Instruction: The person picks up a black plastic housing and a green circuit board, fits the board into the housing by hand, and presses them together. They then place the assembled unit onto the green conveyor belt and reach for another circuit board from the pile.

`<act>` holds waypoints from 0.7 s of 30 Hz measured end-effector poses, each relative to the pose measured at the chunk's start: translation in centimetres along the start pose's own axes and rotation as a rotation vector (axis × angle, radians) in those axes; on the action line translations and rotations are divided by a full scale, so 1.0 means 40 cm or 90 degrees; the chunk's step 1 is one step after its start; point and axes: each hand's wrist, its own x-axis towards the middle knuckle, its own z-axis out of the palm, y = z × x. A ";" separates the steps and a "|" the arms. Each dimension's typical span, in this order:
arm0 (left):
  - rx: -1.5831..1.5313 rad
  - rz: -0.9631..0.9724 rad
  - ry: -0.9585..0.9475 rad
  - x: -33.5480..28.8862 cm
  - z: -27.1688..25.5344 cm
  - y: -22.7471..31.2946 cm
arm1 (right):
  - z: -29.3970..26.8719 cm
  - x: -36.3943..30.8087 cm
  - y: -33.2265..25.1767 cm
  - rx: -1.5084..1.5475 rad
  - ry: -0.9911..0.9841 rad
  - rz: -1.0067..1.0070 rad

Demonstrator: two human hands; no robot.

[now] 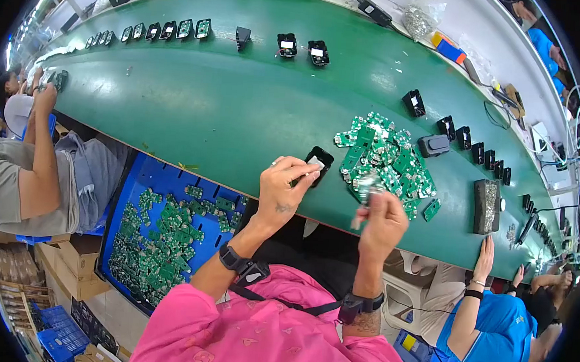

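Head view: a long green tabletop [241, 105] runs across; a person in a pink top [280, 340] works at its near edge.
Left hand [282, 186]: thumb and fingers pinched on a black casing [322, 158], at the hand's 2 o'clock.
Black casing: open side showing, something white within; whether it touches the tabletop, I cannot tell.
Right hand [383, 228]: thumb and fingers pressed together on a small blurred piece [367, 186] at 11 o'clock, too smeared to name.
Board pile [401, 162]: loose green circuit boards, heaped at the right hand's 12 o'clock and the black casing's 3 o'clock.
Grey casing [433, 146]: just beside the pile, at its 2 o'clock.
Casing row [463, 137]: dark open casings, curving from the pile's 1 o'clock round to 3.
Far casings [180, 30]: lined up from the left hand's 10 to 11 o'clock, several with green boards inside.
Blue tray [154, 176]: at the left hand's 8 o'clock, below table level, strewn with more boards.
Co-workers: grey shirt [5, 177] at 9 o'clock, blue shirt [496, 336] at 4.
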 end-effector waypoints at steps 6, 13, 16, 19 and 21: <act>0.067 -0.059 -0.030 -0.010 -0.006 0.061 | 0.037 -0.006 -0.039 0.047 -0.207 0.075; 0.005 -0.118 -0.117 -0.008 -0.059 0.047 | 0.072 -0.014 -0.048 -0.095 -0.259 -0.065; -0.006 -0.120 -0.062 -0.023 -0.055 0.038 | 0.126 -0.018 -0.055 -0.097 -0.257 -0.062; 0.037 -0.098 -0.027 -0.026 -0.057 0.036 | 0.165 -0.019 -0.072 -0.137 -0.266 -0.051; 0.019 -0.099 -0.017 -0.027 -0.055 0.027 | 0.180 -0.015 -0.072 -0.201 -0.240 -0.121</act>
